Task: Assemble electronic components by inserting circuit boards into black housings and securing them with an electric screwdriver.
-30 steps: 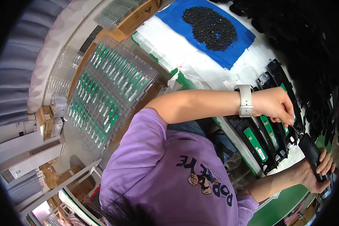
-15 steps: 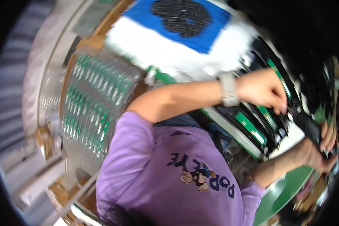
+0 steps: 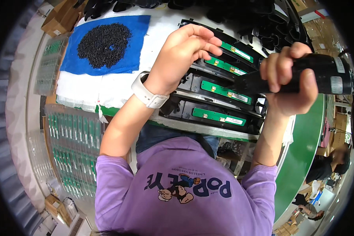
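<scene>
Around me the room has cardboard boxes (image 3: 62, 17) at the upper left, a green surface (image 3: 301, 135) on my right, and a person in dark clothes (image 3: 320, 168) farther beyond it. The desk (image 3: 76, 89) before me wears a white cover, and transparent trays (image 3: 72, 135) stand beside its near edge, to my left. A blue cloth (image 3: 138, 55) lies on the desk's left part. In front of my body, four long black housings (image 3: 186, 112) lie side by side.

My right hand (image 3: 282, 99) is closed around a thick black tool (image 3: 324, 74), whose narrow end is over the housings; whether it touches, I cannot tell. I think this grip must remain firm and the tool quite straight, because a slanting end could slip and scratch. My left hand (image 3: 183, 49) is half open above the farther housings, fingers loosely bent, with nothing visible in it; it could better steady a housing's edge.

Each housing carries one narrow green board (image 3: 219, 117), which I should not press. Smallest are the black pieces (image 3: 102, 45), heaped on the cloth.
</scene>
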### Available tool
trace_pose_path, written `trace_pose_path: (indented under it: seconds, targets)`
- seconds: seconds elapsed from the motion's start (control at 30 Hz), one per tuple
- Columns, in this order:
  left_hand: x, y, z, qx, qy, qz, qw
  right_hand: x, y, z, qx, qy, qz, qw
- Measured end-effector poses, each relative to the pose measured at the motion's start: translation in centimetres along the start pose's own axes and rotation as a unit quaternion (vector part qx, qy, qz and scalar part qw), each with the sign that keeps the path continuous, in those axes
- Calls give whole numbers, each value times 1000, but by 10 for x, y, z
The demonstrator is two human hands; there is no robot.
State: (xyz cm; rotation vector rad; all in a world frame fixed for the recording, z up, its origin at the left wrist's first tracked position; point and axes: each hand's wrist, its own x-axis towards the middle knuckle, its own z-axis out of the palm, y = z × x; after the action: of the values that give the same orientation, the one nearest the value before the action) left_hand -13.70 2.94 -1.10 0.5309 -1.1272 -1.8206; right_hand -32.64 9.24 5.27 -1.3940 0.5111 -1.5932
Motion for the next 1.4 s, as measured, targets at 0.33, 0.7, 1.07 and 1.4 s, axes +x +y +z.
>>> trace_pose_path:
  seconds: [0.33, 0.7, 1.07, 1.4]
  targets:
    - [-1, -1, 3, 6, -43, 21, 999, -8, 12, 6, -87, -11, 32, 996]
    - [-4, 5, 3, 157, -44, -60, 985, -2, 17, 13, -11, 5, 63, 998]
    - [-4, 14, 10, 14, -83, -74, 994, 1, 3, -5, 60, -16, -10, 998]
    - [-8, 11, 18, 113, -124, -110, 980, 0, -30, -21, 200, -8, -107, 974]
